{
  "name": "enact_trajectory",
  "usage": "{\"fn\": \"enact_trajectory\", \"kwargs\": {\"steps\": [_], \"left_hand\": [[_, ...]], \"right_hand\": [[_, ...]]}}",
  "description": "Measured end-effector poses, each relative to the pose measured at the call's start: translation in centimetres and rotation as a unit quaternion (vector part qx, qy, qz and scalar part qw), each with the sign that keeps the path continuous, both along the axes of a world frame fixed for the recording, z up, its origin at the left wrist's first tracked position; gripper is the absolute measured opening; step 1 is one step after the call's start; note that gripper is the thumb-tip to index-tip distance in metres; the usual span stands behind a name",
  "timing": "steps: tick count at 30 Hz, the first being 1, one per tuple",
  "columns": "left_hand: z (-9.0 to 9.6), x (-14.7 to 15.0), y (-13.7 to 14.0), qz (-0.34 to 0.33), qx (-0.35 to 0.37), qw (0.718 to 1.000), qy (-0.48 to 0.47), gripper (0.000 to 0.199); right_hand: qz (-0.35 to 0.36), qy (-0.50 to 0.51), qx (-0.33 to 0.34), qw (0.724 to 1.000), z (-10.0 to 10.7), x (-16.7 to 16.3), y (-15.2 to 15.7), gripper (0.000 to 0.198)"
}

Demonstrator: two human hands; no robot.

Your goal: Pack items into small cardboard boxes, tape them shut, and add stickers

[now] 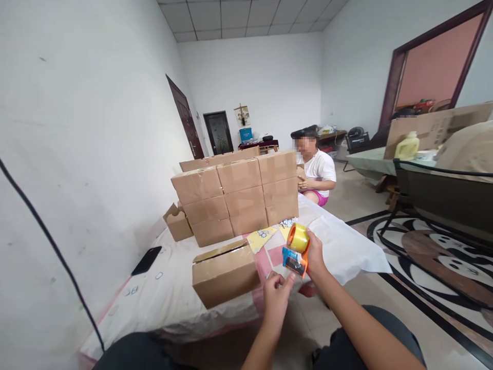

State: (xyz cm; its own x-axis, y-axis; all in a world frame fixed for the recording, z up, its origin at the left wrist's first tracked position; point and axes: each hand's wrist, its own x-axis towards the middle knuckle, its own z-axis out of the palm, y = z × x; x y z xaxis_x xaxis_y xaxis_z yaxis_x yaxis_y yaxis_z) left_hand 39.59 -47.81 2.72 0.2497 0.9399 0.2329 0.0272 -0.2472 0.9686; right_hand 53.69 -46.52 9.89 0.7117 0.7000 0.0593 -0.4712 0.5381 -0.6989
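Note:
In the head view, my right hand grips a tape dispenser with orange and blue parts. A roll of yellowish packing tape sits on it. Close to the dispenser's lower end, my left hand has its fingers pinched together; what lies between them is too small to make out. To the left of my hands rests a brown cardboard box, with a narrow dark gap along its top flaps. Behind it, several brown boxes are stacked in rows on the cloth-covered surface.
A black phone lies at the left near the wall. An open-topped small carton stands beside the stack. Beyond the stack's right end, a person in a white top holds a box. A chair and table stand at right.

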Motion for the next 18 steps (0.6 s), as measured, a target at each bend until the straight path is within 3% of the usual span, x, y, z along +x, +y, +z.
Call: {"fn": "enact_trajectory", "kwargs": {"steps": [10, 18], "left_hand": [[0.0, -0.4, -0.4, -0.001, 0.024, 1.0, 0.001, 0.065], [-0.4, 0.0, -0.2, -0.036, -0.048, 0.998, -0.016, 0.068]], "right_hand": [[0.004, -0.015, 0.003, 1.0, 1.0, -1.4, -1.2, 0.037], [0.012, 0.001, -0.025, 1.0, 1.3, -1.3, -2.0, 0.037]]}}
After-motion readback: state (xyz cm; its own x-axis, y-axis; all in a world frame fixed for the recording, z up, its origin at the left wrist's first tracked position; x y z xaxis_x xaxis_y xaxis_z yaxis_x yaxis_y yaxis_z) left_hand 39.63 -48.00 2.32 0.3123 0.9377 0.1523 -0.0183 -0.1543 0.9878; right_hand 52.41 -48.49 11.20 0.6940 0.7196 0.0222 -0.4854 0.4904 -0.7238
